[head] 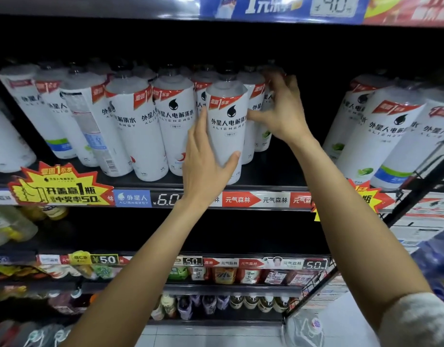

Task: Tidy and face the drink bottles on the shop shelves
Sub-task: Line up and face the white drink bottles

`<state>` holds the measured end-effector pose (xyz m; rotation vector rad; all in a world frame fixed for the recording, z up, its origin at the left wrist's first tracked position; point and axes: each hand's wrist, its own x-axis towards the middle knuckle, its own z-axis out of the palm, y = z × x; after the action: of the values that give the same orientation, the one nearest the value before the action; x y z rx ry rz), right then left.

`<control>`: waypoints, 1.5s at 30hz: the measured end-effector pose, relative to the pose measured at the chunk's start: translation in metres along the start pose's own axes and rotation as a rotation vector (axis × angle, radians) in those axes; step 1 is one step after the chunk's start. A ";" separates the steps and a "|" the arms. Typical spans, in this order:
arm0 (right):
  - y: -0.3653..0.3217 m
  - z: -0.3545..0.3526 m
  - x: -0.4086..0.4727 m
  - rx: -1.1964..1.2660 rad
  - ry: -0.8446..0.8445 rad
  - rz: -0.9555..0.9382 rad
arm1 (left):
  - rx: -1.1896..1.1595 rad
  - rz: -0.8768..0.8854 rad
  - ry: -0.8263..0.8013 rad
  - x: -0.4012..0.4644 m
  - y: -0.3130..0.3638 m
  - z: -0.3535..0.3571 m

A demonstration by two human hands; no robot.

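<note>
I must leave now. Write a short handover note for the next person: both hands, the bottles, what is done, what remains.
Left hand: wrapped around the front white bottle at the shelf edge, label facing out.
Right hand: fingers spread, reaching to the bottles behind, no firm grip visible.
Done: the middle bottles mostly face forward.
Left: one turned bottle on the left shows its barcode side; the gap right of the hands is unfilled; the right group leans.

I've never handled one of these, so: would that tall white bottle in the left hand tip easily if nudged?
Probably. The tall white plastic bottle with the black cap looks narrow for its height, so a high push might topple it. Its glossy sleeve may be slippery; the left hand wraps it low. Neighbouring white bottles could catch it.
</note>
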<state>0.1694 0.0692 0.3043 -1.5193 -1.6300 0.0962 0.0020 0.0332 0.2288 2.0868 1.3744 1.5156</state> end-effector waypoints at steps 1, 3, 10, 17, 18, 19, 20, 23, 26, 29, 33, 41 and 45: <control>-0.001 0.000 -0.002 0.020 0.021 -0.011 | -0.006 -0.007 -0.003 0.000 0.000 0.000; -0.001 0.000 -0.009 0.082 0.065 -0.035 | -0.036 -0.015 -0.011 0.000 -0.002 0.000; 0.008 -0.015 -0.028 0.190 0.198 0.019 | -0.115 0.026 -0.122 0.001 -0.003 0.012; 0.033 -0.043 -0.033 0.067 0.166 0.012 | -0.230 0.020 -0.230 0.005 0.021 0.044; 0.037 -0.046 -0.037 0.093 0.145 0.018 | -0.243 0.026 -0.246 0.005 0.024 0.049; 0.040 -0.047 -0.043 0.140 0.147 0.025 | -0.254 0.033 -0.258 0.004 0.027 0.054; 0.043 -0.047 -0.050 0.194 0.172 0.036 | -0.269 0.037 -0.263 0.004 0.029 0.058; 0.042 -0.047 -0.077 0.299 0.238 0.062 | -0.315 0.024 -0.307 0.009 0.034 0.067; 0.031 -0.042 -0.096 0.261 0.227 0.012 | -0.696 -0.103 -0.357 0.014 0.041 0.079; 0.027 -0.031 -0.096 0.068 0.255 -0.039 | -0.882 -0.336 -0.347 0.016 0.051 0.090; 0.030 -0.030 -0.096 0.022 0.350 -0.058 | -0.959 -0.276 -0.335 0.010 0.060 0.099; 0.043 -0.057 -0.101 -0.378 0.483 0.051 | -0.789 -0.284 -0.341 0.018 0.080 0.119; 0.047 -0.068 -0.099 -0.607 0.566 0.078 | -0.731 -0.284 -0.321 0.014 0.090 0.131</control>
<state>0.2345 -0.0349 0.2655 -1.8321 -1.1820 -0.7823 0.1612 0.0385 0.2366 1.5123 0.7855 1.2362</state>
